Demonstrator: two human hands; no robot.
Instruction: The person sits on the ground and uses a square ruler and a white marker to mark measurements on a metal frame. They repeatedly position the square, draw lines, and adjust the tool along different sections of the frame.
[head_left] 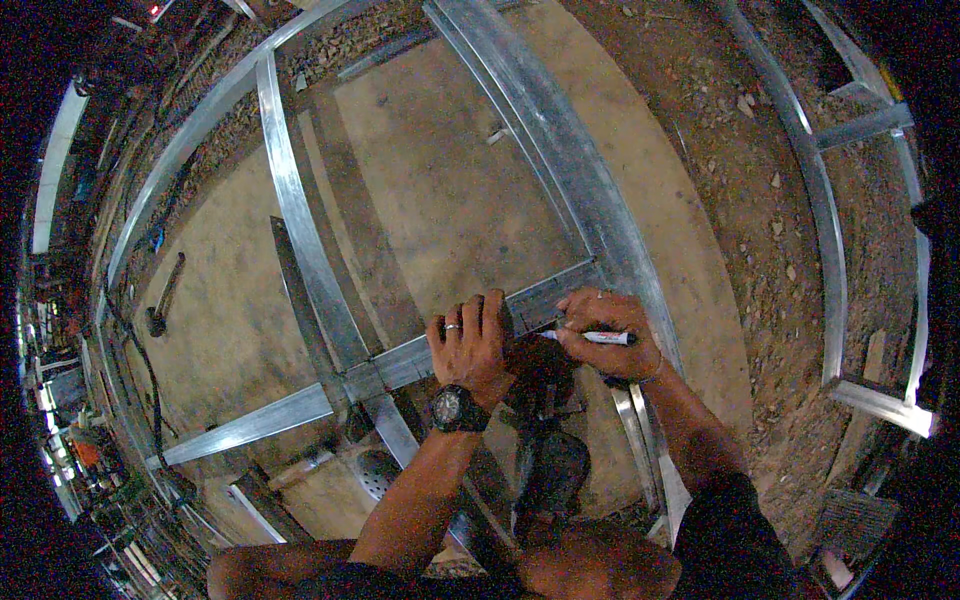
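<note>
My left hand (470, 345), with a ring and a dark wristwatch, lies over a silver metal crossbar (400, 362), its fingers curled over the far edge. To its right, my right hand (610, 335) is closed around a white marker pen (607, 338). The pen's tip points left, at the near edge of the crossbar; whether it touches is too blurred to tell. Thin dark marks run across the bar near the right hand. The crossbar meets a wide metal rail (600, 190) just beyond that hand. Under the hands is a dark shape (550, 460) I cannot make out.
Another metal bar (300, 210) runs away from the crossbar's left part. A hammer-like tool (165, 295) lies on the concrete floor (450, 170) at left. A second metal frame (825, 220) stands on rocky dirt at right. A perforated clog (377, 472) shows near my left forearm.
</note>
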